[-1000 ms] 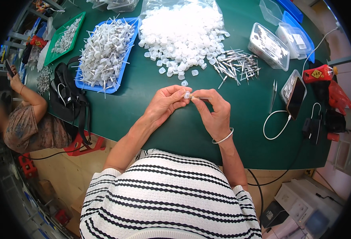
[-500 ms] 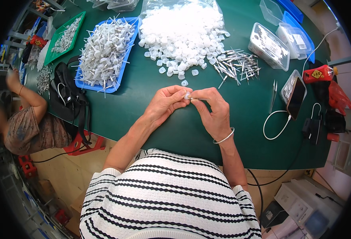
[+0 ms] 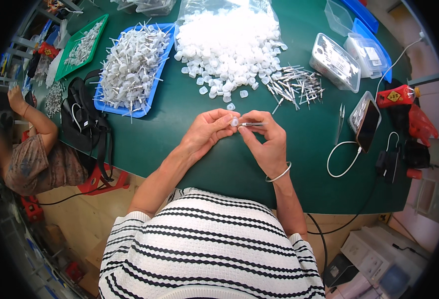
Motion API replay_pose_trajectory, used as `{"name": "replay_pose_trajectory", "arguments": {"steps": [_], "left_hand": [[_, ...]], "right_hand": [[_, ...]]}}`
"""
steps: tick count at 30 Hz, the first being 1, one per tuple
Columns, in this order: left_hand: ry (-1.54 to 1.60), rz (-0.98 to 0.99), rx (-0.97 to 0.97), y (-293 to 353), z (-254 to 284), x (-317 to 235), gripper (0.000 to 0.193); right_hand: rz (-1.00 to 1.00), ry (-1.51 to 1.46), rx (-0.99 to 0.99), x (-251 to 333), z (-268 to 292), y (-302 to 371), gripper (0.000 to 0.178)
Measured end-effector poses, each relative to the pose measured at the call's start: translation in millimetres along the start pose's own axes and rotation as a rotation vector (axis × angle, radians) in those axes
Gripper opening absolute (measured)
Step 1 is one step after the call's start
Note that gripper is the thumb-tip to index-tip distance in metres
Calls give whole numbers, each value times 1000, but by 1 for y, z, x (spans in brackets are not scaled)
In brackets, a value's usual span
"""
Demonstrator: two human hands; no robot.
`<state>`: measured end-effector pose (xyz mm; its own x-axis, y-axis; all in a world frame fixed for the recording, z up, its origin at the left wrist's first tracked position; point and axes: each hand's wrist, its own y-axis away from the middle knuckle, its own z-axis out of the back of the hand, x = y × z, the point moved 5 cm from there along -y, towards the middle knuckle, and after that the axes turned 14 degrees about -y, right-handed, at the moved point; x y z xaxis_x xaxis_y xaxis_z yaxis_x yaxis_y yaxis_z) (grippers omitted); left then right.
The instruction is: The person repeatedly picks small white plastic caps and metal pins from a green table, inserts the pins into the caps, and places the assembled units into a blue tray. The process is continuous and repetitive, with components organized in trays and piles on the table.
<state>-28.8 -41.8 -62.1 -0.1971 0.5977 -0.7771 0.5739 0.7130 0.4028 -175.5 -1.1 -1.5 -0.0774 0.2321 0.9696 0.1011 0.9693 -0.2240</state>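
Step in hand: looks like you're mating a sm. metal rod (image 3: 252,124) w/ a translucent cap (image 3: 234,121), over the near-centre of the green table (image 3: 229,172); rod tip is right at the cap's R side, can't tell if it's seated.
L hand: your left hand (image 3: 204,130) pinches the cap betw. thumb & fingertips.
R hand: your right hand (image 3: 266,142) grips the rod betw. thumb & index, approx. level, pointing L.
Next move: prob. calls for cap held steady, rod kept in line w/ it & a straight, gentle push; a tilt could make it slip or bind.
Loose cap: one single cap (image 3: 231,106) lies just beyond your L fingertips, sm. & squarish w/ rounded corners.
Cap pile: far centre, heap of milky-white caps (image 3: 224,55), plastic-looking, spilling nr. the clear bag (image 3: 189,7), which looks thin & crinkly.
Rod pile: to the R of it, slim shiny rods (image 3: 299,85), prob. metal, lying at all angles.
Blue tray: far L, shallow smooth tray (image 3: 165,55), heaped w/ cap-&-rod pcs (image 3: 134,65), stems sticking out every which way.
Tub: far R, clear rigid tub (image 3: 339,82), rounded corners, w/ more sm. parts inside.
Tweezers: R side, slim metal tweezers (image 3: 340,119), flat on table, untouched.
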Motion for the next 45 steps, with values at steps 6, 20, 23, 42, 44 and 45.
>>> {"name": "replay_pose_trajectory", "arguments": {"steps": [6,20,23,42,44,45], "left_hand": [[-33,9,-21,3,-2,-2,21],[2,-1,-79,-2,3,5,24],[68,-14,-62,-1,9,2,22],[320,-22,-9,-3,6,1,27],[301,-19,-36,-1,6,0,27],[285,-13,-41,-1,5,0,27]], "right_hand": [[6,-3,15,3,0,-1,16],[9,62,15,12,10,1,28],[44,283,-159,27,56,5,36],[-109,342,-482,0,189,29,30],[-196,-234,-346,2,150,29,30],[-233,-523,-282,6,124,30,30]]}}
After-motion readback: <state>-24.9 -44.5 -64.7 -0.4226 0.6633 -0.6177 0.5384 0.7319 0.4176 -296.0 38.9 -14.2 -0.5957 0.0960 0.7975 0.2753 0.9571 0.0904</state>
